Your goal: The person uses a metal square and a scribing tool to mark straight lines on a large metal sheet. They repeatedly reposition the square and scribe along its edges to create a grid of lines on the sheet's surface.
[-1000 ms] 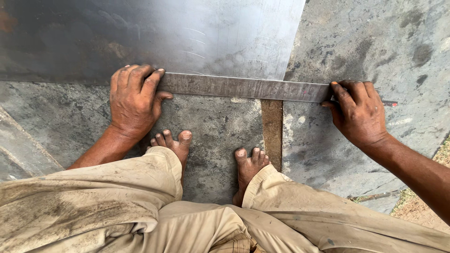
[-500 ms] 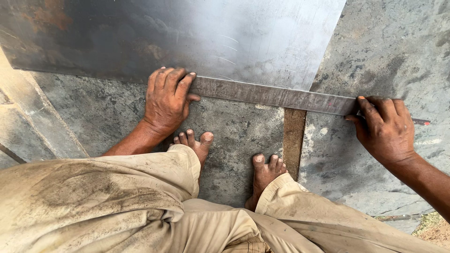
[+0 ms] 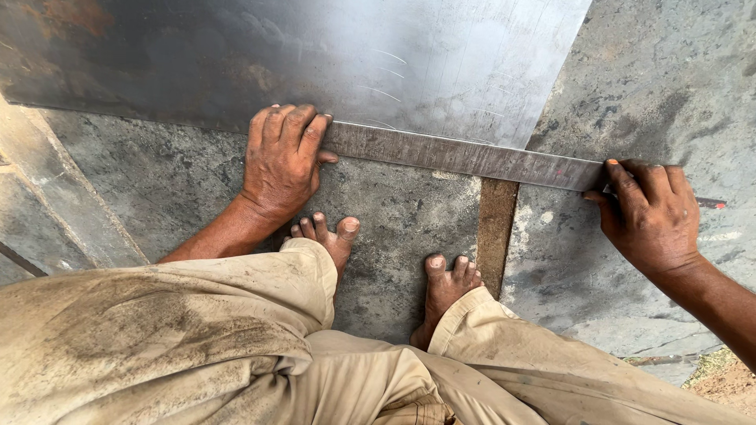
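Observation:
A long steel square [image 3: 465, 156] lies along the near edge of a grey metal sheet [image 3: 315, 55], and its rusty stem [image 3: 496, 228] points back toward my feet. My left hand [image 3: 283, 161] presses down on the square's left end, fingers curled over it and onto the sheet. At the square's right end, my right hand [image 3: 650, 212] grips a thin marking tool [image 3: 709, 203] with a reddish tip, which sticks out to the right of my fist. My index fingertip touches the blade's end.
I squat barefoot, with my left foot [image 3: 335, 232] and right foot [image 3: 449, 287] on the stained concrete floor [image 3: 646, 71] just below the square. A raised concrete strip [image 3: 63, 197] runs diagonally at left. There is dirt at the bottom right corner [image 3: 720, 378].
The view has shifted, so everything sits further right in frame. Both hands keep their places on the square, and the square stays on the sheet's edge.

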